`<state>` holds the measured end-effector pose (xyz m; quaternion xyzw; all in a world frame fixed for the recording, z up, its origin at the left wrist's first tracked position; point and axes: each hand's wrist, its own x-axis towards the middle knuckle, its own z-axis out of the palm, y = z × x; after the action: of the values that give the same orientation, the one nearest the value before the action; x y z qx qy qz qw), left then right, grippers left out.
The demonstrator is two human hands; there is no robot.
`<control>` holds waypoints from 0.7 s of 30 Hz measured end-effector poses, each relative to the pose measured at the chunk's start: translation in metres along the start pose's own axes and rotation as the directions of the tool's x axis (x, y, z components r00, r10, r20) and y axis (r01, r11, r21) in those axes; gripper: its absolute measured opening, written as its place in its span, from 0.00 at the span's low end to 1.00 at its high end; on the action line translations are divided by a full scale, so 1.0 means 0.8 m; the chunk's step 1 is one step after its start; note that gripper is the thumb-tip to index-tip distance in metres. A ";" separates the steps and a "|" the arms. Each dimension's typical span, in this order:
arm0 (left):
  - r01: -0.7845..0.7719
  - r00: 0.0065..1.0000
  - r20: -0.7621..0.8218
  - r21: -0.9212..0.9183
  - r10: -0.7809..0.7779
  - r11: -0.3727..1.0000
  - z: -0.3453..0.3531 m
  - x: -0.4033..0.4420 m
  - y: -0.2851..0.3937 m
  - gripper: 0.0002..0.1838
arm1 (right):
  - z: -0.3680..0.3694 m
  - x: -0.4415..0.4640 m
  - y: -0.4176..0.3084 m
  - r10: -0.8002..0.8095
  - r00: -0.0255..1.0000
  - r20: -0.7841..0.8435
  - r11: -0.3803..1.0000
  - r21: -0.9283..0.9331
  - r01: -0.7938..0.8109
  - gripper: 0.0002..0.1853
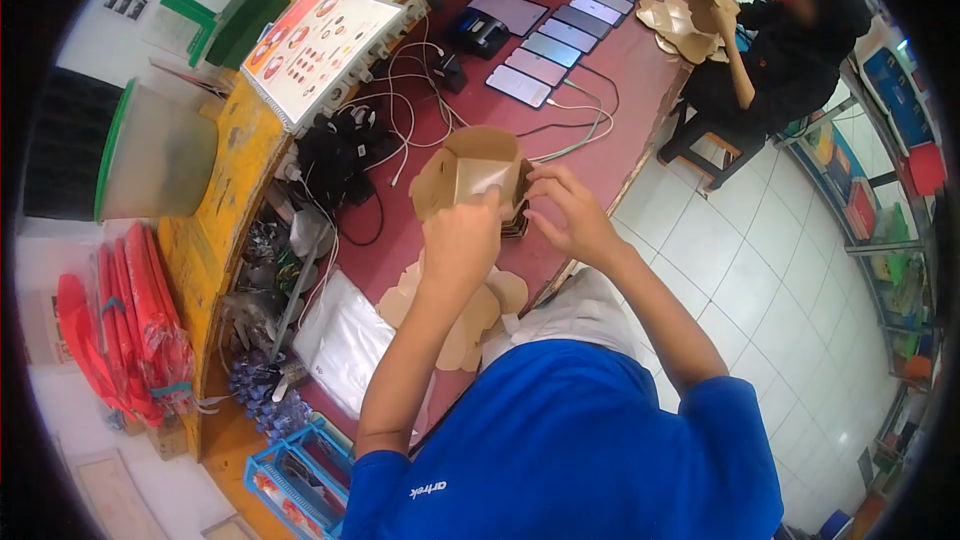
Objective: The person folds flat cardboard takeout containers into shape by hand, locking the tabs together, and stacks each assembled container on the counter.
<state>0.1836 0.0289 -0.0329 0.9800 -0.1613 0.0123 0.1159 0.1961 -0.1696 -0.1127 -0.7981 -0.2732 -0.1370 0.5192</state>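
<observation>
A brown cardboard food box (482, 148), part-folded with a pale, shiny inside, stands on a small stack of similar boxes (516, 227). My left hand (463, 240) is closed at the near wall of this box, a fingertip reaching over into it. At the right side of the box is my right hand (572, 217), fingers curved and apart, tips at the side flap. Whether those tips press on the cardboard is hard to tell. Flat, unfolded cardboard blanks (465, 330) lie below my forearms, partly hidden by my left arm.
Several phones (560, 47) lie in a row on the red table (640, 70), with cables and chargers at left. A plastic-wrapped pack (345, 340) and a blue basket (300, 480) are near my left. Across the table, a seated person (770, 50) handles cardboard.
</observation>
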 end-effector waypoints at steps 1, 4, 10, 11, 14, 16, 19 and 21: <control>0.017 1.000 -0.004 0.050 -0.017 0.999 0.001 -0.002 0.003 0.13 | -0.001 -0.001 0.001 0.000 1.000 -0.001 1.000 -0.001 0.000 0.19; 0.034 0.998 -0.057 0.030 -0.033 0.999 0.002 -0.006 0.008 0.14 | -0.005 -0.001 0.004 0.014 1.000 0.014 1.000 -0.013 -0.013 0.17; 0.096 0.994 -0.057 -0.028 -0.098 0.995 -0.006 -0.009 0.008 0.15 | -0.005 -0.001 0.011 -0.038 0.998 0.052 0.999 -0.029 0.039 0.15; 0.096 0.994 -0.054 -0.026 -0.097 0.995 -0.006 -0.009 0.007 0.15 | -0.004 -0.001 0.010 -0.046 0.998 0.051 0.998 -0.029 0.047 0.15; 0.103 0.994 0.028 -0.022 -0.102 0.994 -0.005 -0.007 0.006 0.15 | -0.002 -0.002 0.004 -0.039 0.998 0.052 0.999 0.005 0.039 0.14; 0.109 0.993 0.041 -0.033 -0.107 0.994 -0.001 -0.004 0.007 0.16 | 0.000 -0.002 0.001 -0.024 0.999 0.046 0.999 0.035 0.023 0.13; 0.106 0.992 0.078 -0.037 -0.102 0.994 0.002 -0.003 0.015 0.16 | 0.004 -0.008 0.002 0.002 1.000 0.006 0.998 0.056 -0.002 0.16; 0.119 0.990 0.083 -0.038 -0.116 0.992 0.010 -0.001 0.019 0.16 | 0.005 -0.009 0.003 0.049 0.998 -0.037 0.996 0.070 -0.047 0.21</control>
<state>0.1780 0.0135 -0.0372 0.9848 -0.1081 -0.0377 0.1309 0.1914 -0.1688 -0.1197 -0.7833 -0.2484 -0.1305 0.5546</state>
